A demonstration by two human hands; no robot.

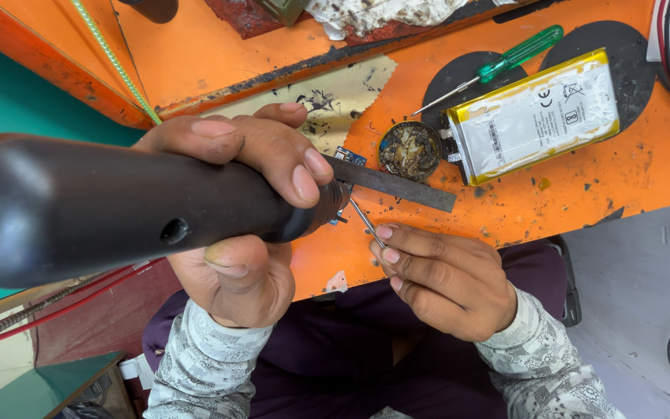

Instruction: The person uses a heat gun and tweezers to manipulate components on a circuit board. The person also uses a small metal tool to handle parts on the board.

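The left hand [250,202] wraps tight around a black hot-air tool [118,206], its nozzle aimed at a small blue circuit board [348,157] just past the fingers. The right hand [447,279] pinches thin tweezers [366,221], tips angled toward that board to steady it.

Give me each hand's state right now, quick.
Left hand: closed around the big black tool handle.
Right hand: closed, pinching thin metal tweezers over the orange table.

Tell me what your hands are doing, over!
Left hand grips black heat tool. Right hand pinches tweezers at small blue board. Flat metal strip lies across it.
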